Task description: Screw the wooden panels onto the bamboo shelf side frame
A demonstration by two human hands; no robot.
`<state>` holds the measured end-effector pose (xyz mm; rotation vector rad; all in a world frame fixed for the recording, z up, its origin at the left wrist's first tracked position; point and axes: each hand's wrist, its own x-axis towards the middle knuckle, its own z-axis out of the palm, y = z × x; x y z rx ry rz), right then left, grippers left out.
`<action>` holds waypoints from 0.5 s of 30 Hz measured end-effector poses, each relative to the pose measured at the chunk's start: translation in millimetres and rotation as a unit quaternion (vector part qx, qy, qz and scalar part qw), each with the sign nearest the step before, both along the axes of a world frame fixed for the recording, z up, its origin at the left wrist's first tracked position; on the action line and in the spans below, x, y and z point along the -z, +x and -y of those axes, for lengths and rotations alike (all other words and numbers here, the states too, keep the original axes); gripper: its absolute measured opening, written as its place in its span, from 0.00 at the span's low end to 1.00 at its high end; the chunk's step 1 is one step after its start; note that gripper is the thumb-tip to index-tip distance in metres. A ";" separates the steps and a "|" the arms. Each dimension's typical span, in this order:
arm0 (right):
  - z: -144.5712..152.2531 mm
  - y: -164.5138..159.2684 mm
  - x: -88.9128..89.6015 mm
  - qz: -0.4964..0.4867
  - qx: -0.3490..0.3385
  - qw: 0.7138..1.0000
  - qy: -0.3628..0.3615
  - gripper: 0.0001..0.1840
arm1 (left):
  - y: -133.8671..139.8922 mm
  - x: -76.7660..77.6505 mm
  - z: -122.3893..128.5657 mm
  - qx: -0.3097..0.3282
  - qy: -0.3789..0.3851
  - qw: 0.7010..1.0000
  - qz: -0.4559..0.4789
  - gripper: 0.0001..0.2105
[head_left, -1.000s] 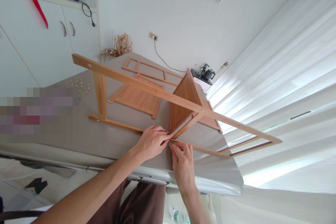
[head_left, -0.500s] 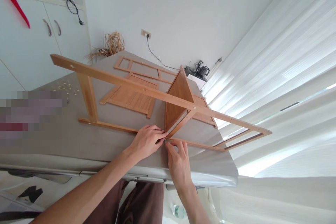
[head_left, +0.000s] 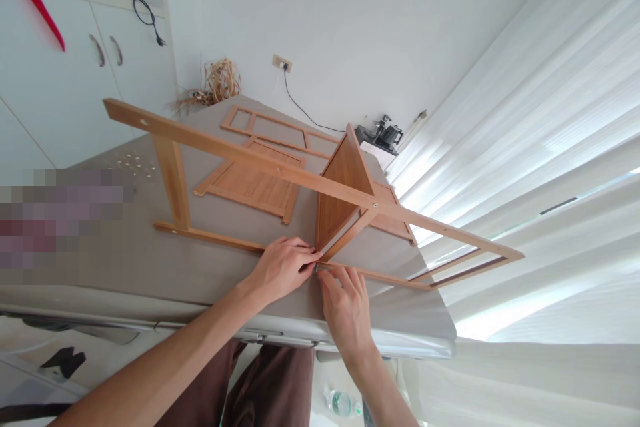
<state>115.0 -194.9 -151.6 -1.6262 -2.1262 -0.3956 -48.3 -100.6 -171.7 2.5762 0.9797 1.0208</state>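
A wooden frame (head_left: 280, 170) stands on its long edge on the grey table, with a slatted shelf panel (head_left: 345, 180) joined upright across its middle. My left hand (head_left: 283, 270) is closed around the lower rail where the panel's corner meets it. Close to its fingertips, my right hand (head_left: 345, 300) pinches at the same joint, on the near side of the rail. A sliver of dark metal shows between the two hands; it is too small to name. A screw head sits in the upper rail above the joint.
Slatted panels (head_left: 255, 177) and another open frame (head_left: 277, 127) lie flat behind on the table (head_left: 210, 293). Small metal fittings (head_left: 133, 163) are scattered at the left beside a blurred patch. A plastic bottle (head_left: 343, 403) lies below the table. Curtains (head_left: 550, 227) hang at the right.
The whole view has shifted slightly. My right hand has turned a little at the joint, its fingers still pinched. My left hand keeps its place on the rail.
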 end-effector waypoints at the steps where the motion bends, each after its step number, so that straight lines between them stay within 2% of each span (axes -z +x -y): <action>1: -0.4 0.8 1.0 -0.018 0.003 1.000 -0.009 0.10 | 0.0 0.5 0.0 0.000 -0.001 1.000 0.001 0.13; 7: -1.7 5.6 9.9 -0.101 -0.001 0.994 -0.044 0.09 | 0.0 -0.2 0.8 0.003 -0.001 1.000 0.002 0.12; 15: 6.5 11.5 6.8 -0.124 -0.022 0.991 -0.044 0.09 | -1.3 -4.7 1.9 0.007 -0.001 1.000 -0.001 0.12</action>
